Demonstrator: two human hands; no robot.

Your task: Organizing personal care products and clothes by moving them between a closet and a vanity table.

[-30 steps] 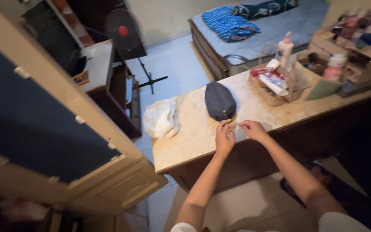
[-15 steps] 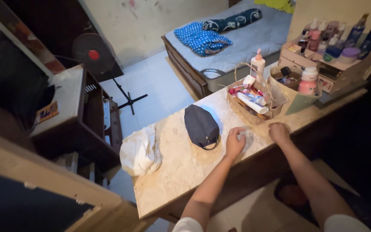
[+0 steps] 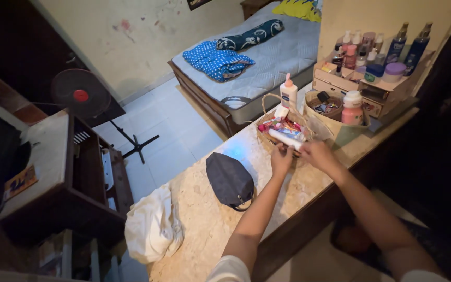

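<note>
Long marbled beige stone-look surface (image 3: 220,219) runs diag. from lower left to upper right, w/ a crumpled white cloth (image 3: 152,227) hanging off its left edge and a dark grey fabric pouch (image 3: 229,180) lying flat mid-way; its long axis runs roughly along the surface, the looped end pointing toward the person. Further up sits a woven wicker basket w/ arched handle (image 3: 275,130), packed w/ tubes and small toiletries, a white pump bottle w/ pink top (image 3: 288,93) just behind it. Both hands are at the basket's near rim: left hand (image 3: 281,158) curled narrow, fingertips touching the rim; right hand (image 3: 317,153) closed around one end of a white tube (image 3: 284,139) that lies across the basket front, long axis near level, its free end pointing left-up toward the bed. Whether the left hand also pinches the tube – can't tell, fingers hide it. Judging by this, the step in hand looks like handling the tube at the basket, not the pouch, which lies untouched well apart. Next move prob. calls for a firm grip on the tube and clearance past the handle arch and neighbouring tubes.
</note>
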